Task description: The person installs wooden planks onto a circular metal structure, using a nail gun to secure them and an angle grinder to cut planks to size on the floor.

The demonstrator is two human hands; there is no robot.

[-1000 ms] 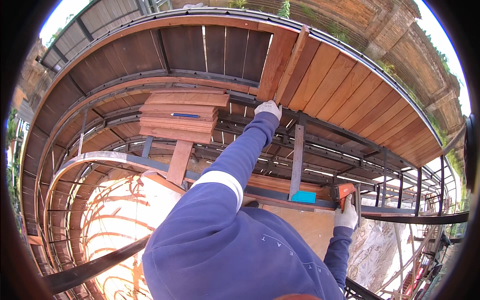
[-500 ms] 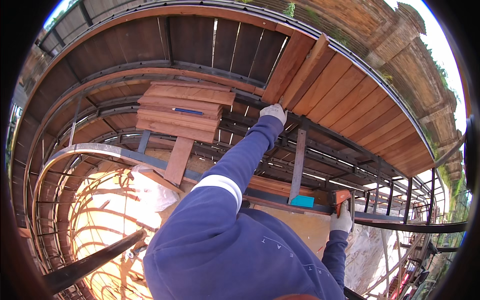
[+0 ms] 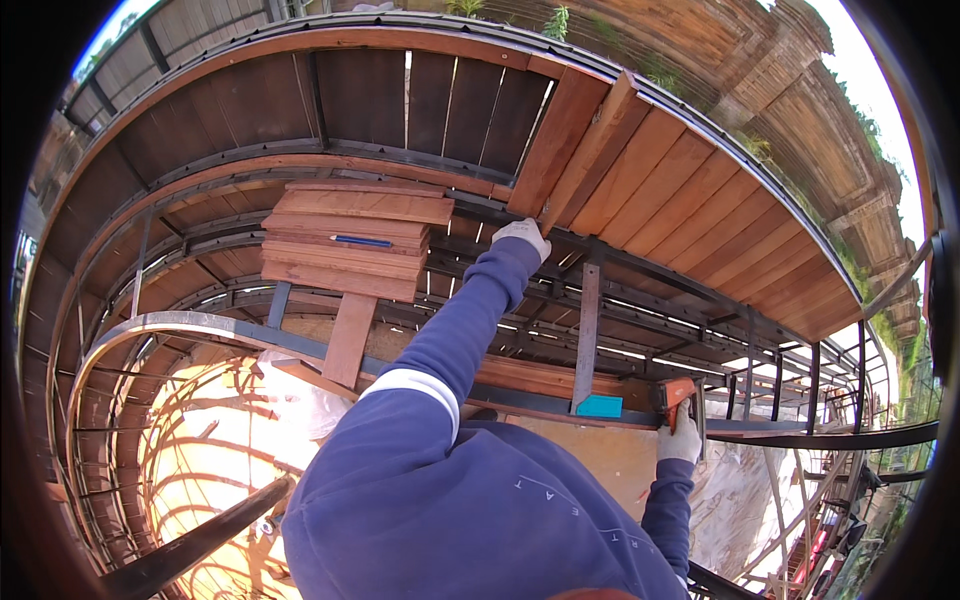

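My left hand (image 3: pixel 524 236), in a pale work glove, is closed at the lower end of a reddish wooden board (image 3: pixel 556 140); its fingertips are partly hidden. A thicker wooden batten (image 3: pixel 600 143) lies slantwise over the boards, its near end by my knuckles. To its right runs a row of fitted boards (image 3: pixel 720 215). Low on the right, my gloved right hand (image 3: pixel 681 437) is wrapped round an orange and black nail gun (image 3: pixel 675 395), held beside the dark metal rail. A turquoise box-like piece (image 3: pixel 600 406) sits on that rail, left of the nail gun.
Left of my left arm lies a stack of cut boards (image 3: pixel 345 240) with a blue pencil (image 3: pixel 362 241) on top. Curved metal rails (image 3: pixel 230 326) sweep round the left. Gaps show between the steel framing bars. A crumpled plastic sheet (image 3: pixel 300 400) lies below, near a dark beam (image 3: pixel 200 540).
The whole view has shifted slightly, so the boards and stack appear a little left and mostly lower. Both hands keep their places at the board end and on the nail gun.
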